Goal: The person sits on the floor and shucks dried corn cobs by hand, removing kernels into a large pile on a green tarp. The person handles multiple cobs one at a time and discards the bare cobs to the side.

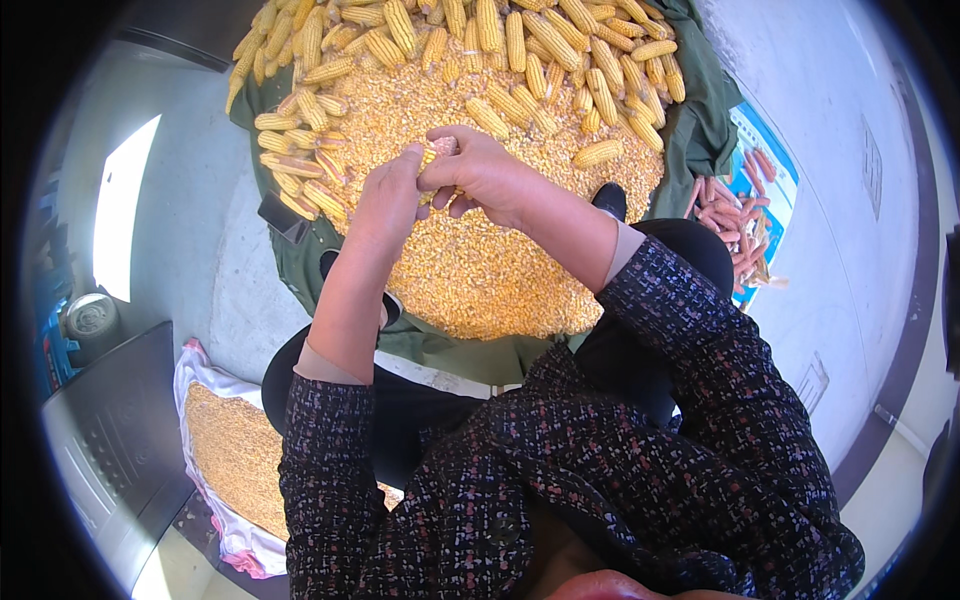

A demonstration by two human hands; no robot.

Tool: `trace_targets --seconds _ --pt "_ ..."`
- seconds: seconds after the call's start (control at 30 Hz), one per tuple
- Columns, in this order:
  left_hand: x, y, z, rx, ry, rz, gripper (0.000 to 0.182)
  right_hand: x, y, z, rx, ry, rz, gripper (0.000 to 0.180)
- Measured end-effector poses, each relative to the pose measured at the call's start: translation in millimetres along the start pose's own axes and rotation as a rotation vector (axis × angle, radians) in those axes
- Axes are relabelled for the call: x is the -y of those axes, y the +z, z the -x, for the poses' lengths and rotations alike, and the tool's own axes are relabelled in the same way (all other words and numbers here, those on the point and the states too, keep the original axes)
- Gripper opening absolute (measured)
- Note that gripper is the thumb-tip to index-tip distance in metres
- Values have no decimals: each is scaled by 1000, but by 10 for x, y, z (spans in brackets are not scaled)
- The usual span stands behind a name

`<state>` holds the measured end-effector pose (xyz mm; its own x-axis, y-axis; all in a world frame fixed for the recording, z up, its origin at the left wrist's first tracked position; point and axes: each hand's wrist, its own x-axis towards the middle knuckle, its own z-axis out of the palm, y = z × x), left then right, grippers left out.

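Between them, my left hand and my right hand grip a partly shelled corn cob. Its far end is bare and pinkish, while yellow kernels show near the left fingers; the fingers hide the rest. Below the hands spreads a heap of loose corn kernels on a green cloth. Whole ears of dried corn are piled along the far side of the heap. To the left lie several ears with some rows stripped. A few single ears rest on the kernels at the right.
A dark phone-like object lies on the cloth's left edge. At the right, bare cobs are piled on a blue and white sheet. A white sack bearing grain lies at lower left, beside a dark panel. My shoe touches the heap.
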<state>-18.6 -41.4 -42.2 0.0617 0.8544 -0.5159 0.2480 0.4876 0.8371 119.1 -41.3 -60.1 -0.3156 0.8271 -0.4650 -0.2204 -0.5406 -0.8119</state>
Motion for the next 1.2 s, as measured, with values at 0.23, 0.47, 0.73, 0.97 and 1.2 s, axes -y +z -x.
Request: trace_targets --seconds 0.23,0.47,0.73,0.97,1.2 --pt "47 47 -27 97 -19 -55 39 -93 5 -36 -74 -17 93 47" --pt "22 55 -55 25 -45 -71 39 -81 -34 -54 -18 83 -31 47" --pt "-31 -64 -57 110 -163 22 38 67 29 58 -19 -57 190 65" --pt "-8 82 -9 100 -92 59 42 -37 -5 -54 -12 -36 361 38" --pt "236 80 -155 73 -125 7 41 -183 3 -158 -1 74 253 29"
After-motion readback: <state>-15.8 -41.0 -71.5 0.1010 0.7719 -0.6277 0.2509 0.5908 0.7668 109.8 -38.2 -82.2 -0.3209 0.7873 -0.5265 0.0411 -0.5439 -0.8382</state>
